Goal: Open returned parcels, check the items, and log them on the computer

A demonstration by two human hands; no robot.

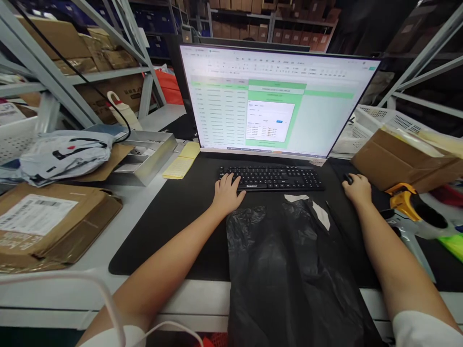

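Note:
My left hand [227, 193] rests with fingers spread on the left end of a black keyboard [275, 177]. On the right, my right hand [357, 189] is curled over a black computer mouse [348, 179], which is mostly hidden under it. Behind the keyboard stands a wide monitor [217, 106] showing a spreadsheet with a small white pop-up window; its text is too blurred to read. A crumpled black plastic bag [282, 260] lies between my forearms and hangs over the desk's front edge. It touches neither hand.
A black desk mat [162, 241] lies under the keyboard. Left are yellow sticky notes [182, 161], a grey open box [146, 156], a labelled cardboard parcel [90, 221] and a white plastic package [68, 152]. Right are a cardboard box [401, 156] and a yellow-black scanner [405, 202]. A pale cable [104, 289] crosses front left.

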